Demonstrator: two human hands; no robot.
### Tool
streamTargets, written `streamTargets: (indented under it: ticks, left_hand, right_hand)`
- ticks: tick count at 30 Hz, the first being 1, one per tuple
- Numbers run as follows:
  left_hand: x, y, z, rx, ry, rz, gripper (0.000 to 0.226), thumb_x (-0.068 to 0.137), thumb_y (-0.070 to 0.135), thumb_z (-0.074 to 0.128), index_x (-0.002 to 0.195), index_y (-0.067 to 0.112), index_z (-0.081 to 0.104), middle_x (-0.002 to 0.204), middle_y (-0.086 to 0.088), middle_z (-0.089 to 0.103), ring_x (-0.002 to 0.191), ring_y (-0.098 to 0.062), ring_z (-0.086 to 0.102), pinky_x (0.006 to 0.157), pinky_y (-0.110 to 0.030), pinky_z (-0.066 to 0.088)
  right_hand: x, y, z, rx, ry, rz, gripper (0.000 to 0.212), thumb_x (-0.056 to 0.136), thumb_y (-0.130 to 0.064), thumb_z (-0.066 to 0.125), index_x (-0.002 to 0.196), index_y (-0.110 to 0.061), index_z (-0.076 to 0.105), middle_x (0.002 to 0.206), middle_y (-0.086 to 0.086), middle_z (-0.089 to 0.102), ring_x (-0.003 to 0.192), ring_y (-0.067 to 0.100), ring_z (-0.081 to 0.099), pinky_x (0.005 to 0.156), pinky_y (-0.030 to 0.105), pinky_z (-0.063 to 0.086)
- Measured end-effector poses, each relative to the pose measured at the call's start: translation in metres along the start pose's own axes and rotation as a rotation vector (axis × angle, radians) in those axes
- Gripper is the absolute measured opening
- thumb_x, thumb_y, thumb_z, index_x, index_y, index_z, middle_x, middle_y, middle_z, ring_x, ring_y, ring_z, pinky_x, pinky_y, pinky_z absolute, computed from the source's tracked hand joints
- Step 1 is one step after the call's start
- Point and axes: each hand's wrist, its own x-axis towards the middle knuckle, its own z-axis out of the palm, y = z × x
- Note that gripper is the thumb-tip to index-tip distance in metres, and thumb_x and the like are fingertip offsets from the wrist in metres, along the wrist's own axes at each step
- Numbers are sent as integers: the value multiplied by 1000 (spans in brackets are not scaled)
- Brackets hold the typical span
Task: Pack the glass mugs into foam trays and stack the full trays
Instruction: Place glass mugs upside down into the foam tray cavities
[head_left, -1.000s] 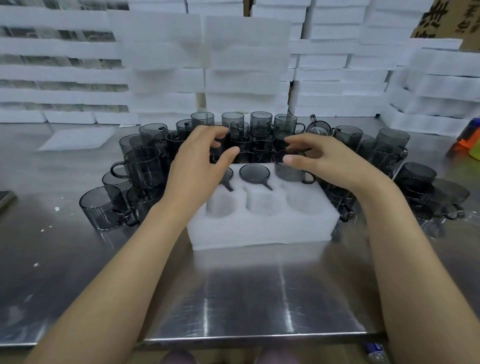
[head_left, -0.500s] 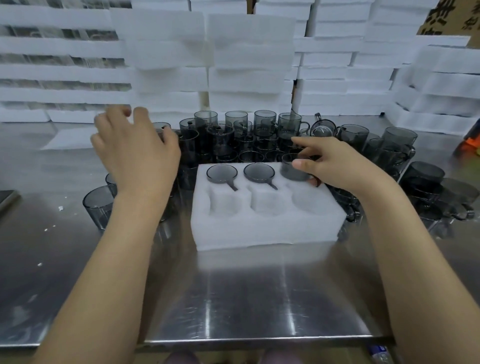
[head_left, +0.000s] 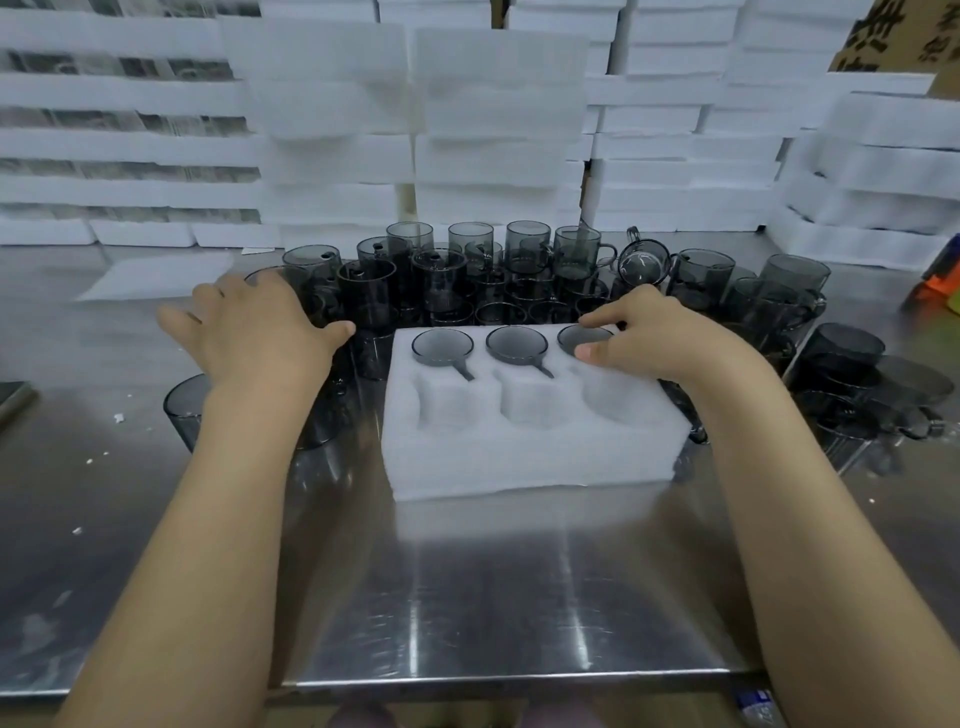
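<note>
A white foam tray (head_left: 530, 447) lies in the middle of the steel table. Its far row holds three smoky grey glass mugs (head_left: 442, 347), (head_left: 517, 344), (head_left: 579, 338); the three near pockets are bare foam. My right hand (head_left: 660, 343) pinches the rim of the far right mug between thumb and forefinger, and the mug sits low in its pocket. Left of the tray, my left hand (head_left: 254, 327) hovers with spread fingers over the loose mugs (head_left: 363, 291), palm down; whatever is under the palm is hidden.
Several loose grey mugs (head_left: 795, 291) crowd the table behind and on both sides of the tray. Stacks of white foam trays (head_left: 498, 130) wall the back and right. A flat foam sheet (head_left: 156, 275) lies at far left. An orange object (head_left: 935, 283) is at the right edge.
My left hand left the tray's far row, swung left and came down over the loose mugs. My right hand lowered the third mug into the far right pocket.
</note>
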Motion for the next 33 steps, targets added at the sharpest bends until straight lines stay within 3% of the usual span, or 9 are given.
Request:
streamTargets:
  ticks: [5,9,11,15,17,20,24,27,33]
  left_hand:
    - [-10,8,-8,-94,166,9,63,75,59,70,106,6,54,109,-20,56,112,-35,42,95,-47,26]
    - [-23,35,-13,-443,383,275,80,71,62,71,132,14,50,119,-10,55,114,-32,44,91,-45,32]
    - [-30,48,-12,-599,306,502,85,68,56,77,137,17,47,121,-5,56,114,-28,43,93,-39,36]
    - [-40,57,-1,-724,65,780,87,66,30,85,142,21,43,131,9,54,124,-15,40,99,-17,29]
    - [-39,56,2,-758,8,817,88,65,26,86,142,24,44,130,17,50,126,-11,40,98,-13,28]
    - [-37,53,3,-818,-9,852,91,62,24,87,142,19,43,132,10,49,129,-13,40,106,-13,29]
    - [-36,49,0,-1100,-146,825,102,60,17,89,145,24,33,138,4,38,134,-1,35,104,-15,38]
    - [-30,44,-3,-1124,-189,770,103,56,31,89,144,29,36,140,13,36,135,3,33,103,-13,38]
    - [-19,29,-3,-1150,-450,725,74,60,30,87,128,28,58,121,14,65,116,-2,59,101,-33,48]
  right_hand:
    - [2,1,0,131,-38,27,45,86,-33,65,130,-32,56,141,7,46,135,24,33,109,43,33]
    - [-2,-4,8,-50,138,-173,55,87,-25,65,138,-30,46,143,2,36,135,25,25,108,43,22]
    - [-5,-11,14,80,241,-354,63,85,-19,68,141,-30,41,141,-2,39,130,20,32,109,38,25]
    - [-7,-24,28,311,227,-606,80,79,-5,69,146,-29,32,135,-11,44,113,-1,47,92,6,35]
    - [-8,-28,34,392,218,-670,84,77,-3,68,145,-34,30,131,-15,46,112,-4,49,90,11,43]
    - [-10,-31,38,469,212,-715,81,75,-8,75,140,-37,35,125,-13,52,110,-1,53,88,22,50]
    - [-11,-33,38,562,209,-703,72,72,-2,78,133,-25,49,125,-5,56,110,6,57,80,14,49]
    - [-13,-35,38,606,251,-715,68,68,-4,81,124,-30,52,118,-8,60,106,5,59,79,15,50]
    - [-14,-35,38,484,350,-781,63,70,-11,81,123,-29,52,114,-8,53,104,10,57,81,30,53]
